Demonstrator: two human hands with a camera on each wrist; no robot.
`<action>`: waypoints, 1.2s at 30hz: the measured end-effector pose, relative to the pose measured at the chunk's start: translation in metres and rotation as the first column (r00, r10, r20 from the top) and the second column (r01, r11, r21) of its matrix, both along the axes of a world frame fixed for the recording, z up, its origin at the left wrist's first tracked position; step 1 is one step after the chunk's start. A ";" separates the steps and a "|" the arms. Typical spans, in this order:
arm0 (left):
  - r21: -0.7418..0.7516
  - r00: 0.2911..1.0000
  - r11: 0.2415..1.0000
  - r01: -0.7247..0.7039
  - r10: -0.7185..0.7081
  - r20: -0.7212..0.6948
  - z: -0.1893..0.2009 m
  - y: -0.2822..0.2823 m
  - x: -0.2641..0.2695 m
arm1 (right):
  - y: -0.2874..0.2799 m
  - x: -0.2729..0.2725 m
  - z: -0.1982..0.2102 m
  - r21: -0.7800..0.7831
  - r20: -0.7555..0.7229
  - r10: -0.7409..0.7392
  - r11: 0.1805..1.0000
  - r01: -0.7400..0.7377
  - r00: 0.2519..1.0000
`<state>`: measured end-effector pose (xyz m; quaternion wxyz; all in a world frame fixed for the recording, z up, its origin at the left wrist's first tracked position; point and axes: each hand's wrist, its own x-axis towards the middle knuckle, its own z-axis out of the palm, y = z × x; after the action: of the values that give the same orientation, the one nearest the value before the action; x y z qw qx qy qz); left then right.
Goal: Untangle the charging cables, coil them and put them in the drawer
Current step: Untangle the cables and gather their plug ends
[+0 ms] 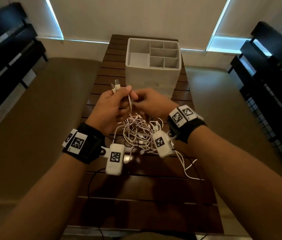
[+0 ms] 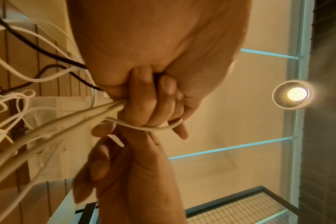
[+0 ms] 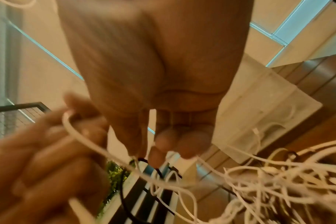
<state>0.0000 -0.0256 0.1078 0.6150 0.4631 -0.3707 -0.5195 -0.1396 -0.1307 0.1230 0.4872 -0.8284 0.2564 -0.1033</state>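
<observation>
A tangle of white charging cables (image 1: 139, 134) hangs between my hands above the dark slatted table (image 1: 145, 196). My left hand (image 1: 124, 97) grips a bunch of cable ends, and their plugs (image 1: 116, 86) stick up above the fist. In the left wrist view its fingers (image 2: 150, 106) are curled round several white strands. Right beside it, my right hand (image 1: 136, 101) pinches a white cable with curled fingertips (image 3: 169, 144); that view is blurred. The white drawer box (image 1: 152, 73) with several compartments stands just behind the hands, and I see no cables in it.
A thin black cable (image 1: 91, 181) runs over the near part of the table and another black strand (image 2: 48, 53) crosses the white ones. Loose white ends (image 1: 187, 167) trail to the right. Dark shelving (image 1: 7, 58) flanks both sides, with floor beside the narrow table.
</observation>
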 end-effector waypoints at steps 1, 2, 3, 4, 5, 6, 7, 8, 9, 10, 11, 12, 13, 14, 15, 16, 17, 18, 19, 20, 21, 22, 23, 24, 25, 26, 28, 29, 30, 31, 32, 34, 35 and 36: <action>-0.018 1.000 1.000 0.020 -0.020 0.002 0.002 -0.001 -0.002 | 0.006 -0.001 -0.005 0.037 0.029 -0.030 0.999 0.029 0.999; -0.038 0.999 0.998 0.041 -0.041 -0.004 0.004 -0.002 -0.004 | 0.008 0.000 -0.010 0.075 0.074 -0.074 0.995 0.069 0.994; -0.055 0.998 0.997 0.058 -0.059 -0.015 0.006 -0.002 -0.007 | 0.010 0.001 -0.012 0.111 0.111 -0.109 0.989 0.097 0.988; -0.066 0.997 0.995 0.072 -0.073 -0.020 0.007 -0.001 -0.009 | 0.010 0.003 -0.013 0.141 0.138 -0.120 0.985 0.101 0.983; -0.072 0.996 0.994 0.085 -0.086 -0.015 0.009 0.000 -0.011 | 0.009 0.004 -0.013 0.157 0.155 -0.119 0.983 0.094 0.981; -0.075 0.996 0.993 0.093 -0.094 -0.009 0.010 0.002 -0.013 | 0.011 0.005 -0.010 0.168 0.176 -0.114 0.982 0.084 0.978; -0.074 0.995 0.993 0.094 -0.095 -0.012 0.010 0.003 -0.013 | 0.011 0.006 -0.008 0.166 0.193 -0.101 0.984 0.069 0.976; -0.070 0.995 0.993 0.092 -0.093 -0.020 0.010 0.004 -0.012 | 0.011 0.006 -0.008 0.157 0.204 -0.091 0.986 0.060 0.975; -0.067 0.995 0.993 0.092 -0.094 -0.023 0.009 0.005 -0.010 | 0.009 0.005 -0.008 0.142 0.200 -0.087 0.988 0.059 0.976; -0.066 0.995 0.993 0.096 -0.097 -0.012 0.007 0.005 -0.007 | 0.006 0.004 -0.009 0.125 0.189 -0.095 0.990 0.072 0.977; -0.064 0.995 0.993 0.096 -0.095 0.009 0.004 0.006 -0.004 | 0.003 0.004 -0.008 0.097 0.188 -0.123 0.990 0.106 0.974; -0.059 0.996 0.994 0.088 -0.086 0.026 0.000 0.006 -0.003 | -0.002 0.005 -0.006 0.058 0.209 -0.164 0.986 0.155 0.964; -0.046 0.997 0.996 0.071 -0.070 0.032 -0.003 0.006 -0.002 | -0.006 0.005 0.000 0.007 0.253 -0.210 0.976 0.216 0.944; -0.025 0.998 0.998 0.050 -0.049 0.031 -0.006 0.006 -0.001 | -0.009 0.005 0.009 -0.047 0.320 -0.244 0.961 0.273 0.915; 0.003 0.999 1.000 0.029 -0.029 0.029 -0.009 0.006 -0.001 | -0.012 0.004 0.018 -0.094 0.389 -0.261 0.943 0.320 0.884; 0.030 1.000 0.999 0.010 -0.011 0.029 -0.011 0.006 0.000 | -0.013 0.002 0.024 -0.126 0.441 -0.264 0.928 0.350 0.858; 0.052 1.000 0.999 -0.006 0.005 0.026 -0.013 0.005 0.000 | -0.014 0.001 0.026 -0.145 0.462 -0.266 0.918 0.368 0.846; 0.069 1.000 0.997 -0.021 0.020 0.022 -0.015 0.004 0.001 | -0.015 -0.002 0.024 -0.170 0.439 -0.273 0.910 0.378 0.856; 0.084 0.999 0.996 -0.036 0.035 0.019 -0.017 0.002 0.001 | -0.015 -0.004 0.020 -0.212 0.371 -0.285 0.901 0.380 0.884; 0.099 0.998 0.994 -0.054 0.052 0.019 -0.019 0.000 0.000 | -0.015 -0.008 0.015 -0.257 0.295 -0.298 0.890 0.375 0.908; 0.109 0.997 0.991 -0.071 0.069 0.021 -0.020 -0.001 -0.001 | -0.015 -0.011 0.010 -0.292 0.263 -0.314 0.875 0.385 0.912; 0.113 0.996 0.990 -0.084 0.082 0.019 -0.021 -0.002 -0.002 | -0.015 -0.014 0.008 -0.305 0.302 -0.327 0.857 0.416 0.895; 0.113 0.995 0.989 -0.097 0.096 0.018 -0.021 -0.004 -0.003 | -0.015 -0.017 0.008 -0.304 0.377 -0.334 0.837 0.455 0.864; 0.118 0.994 0.987 -0.108 0.106 0.024 -0.020 -0.005 -0.004 | -0.015 -0.018 0.008 -0.299 0.433 -0.336 0.822 0.485 0.836; 0.129 0.994 0.986 -0.110 0.106 0.036 -0.021 -0.006 -0.005 | -0.016 -0.018 0.006 -0.300 0.433 -0.342 0.818 0.491 0.834; 0.137 0.994 0.985 -0.102 0.097 0.047 -0.021 -0.006 -0.005 | -0.016 -0.018 0.002 -0.317 0.366 -0.352 0.823 0.472 0.861; 0.135 0.996 0.988 -0.072 0.065 0.054 -0.021 -0.006 -0.007 | -0.017 -0.021 -0.003 -0.363 0.231 -0.383 0.819 0.444 0.895; 0.133 0.997 0.989 -0.062 0.054 0.058 -0.019 -0.007 -0.008 | -0.016 -0.023 -0.004 -0.371 0.252 -0.401 0.800 0.471 0.881; 0.131 0.997 0.989 -0.062 0.055 0.063 -0.018 -0.009 -0.008 | -0.016 -0.023 -0.001 -0.368 0.315 -0.405 0.782 0.504 0.858; 0.133 0.996 0.989 -0.071 0.062 0.068 -0.017 -0.010 -0.008 | -0.013 -0.022 0.003 -0.357 0.376 -0.388 0.778 0.518 0.842; 0.140 0.996 0.987 -0.075 0.066 0.064 -0.017 -0.010 -0.010 | -0.012 -0.020 0.005 -0.349 0.398 -0.356 0.794 0.499 0.845; 0.150 0.997 0.986 -0.068 0.062 0.044 -0.018 -0.013 -0.013 | -0.006 -0.019 -0.002 -0.384 0.328 -0.275 0.835 0.394 0.904; 0.158 0.998 0.985 -0.067 0.063 0.029 -0.020 -0.015 -0.013 | -0.004 -0.020 -0.009 -0.405 0.282 -0.243 0.847 0.345 0.928; 0.169 0.998 0.984 -0.064 0.064 0.007 -0.023 -0.018 -0.014 | -0.001 -0.023 -0.016 -0.417 0.263 -0.219 0.853 0.315 0.940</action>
<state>-0.0137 -0.0438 0.0851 0.5895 0.5257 -0.3108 -0.5287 -0.1627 -0.1320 0.1073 0.2854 -0.8596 0.2863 -0.3124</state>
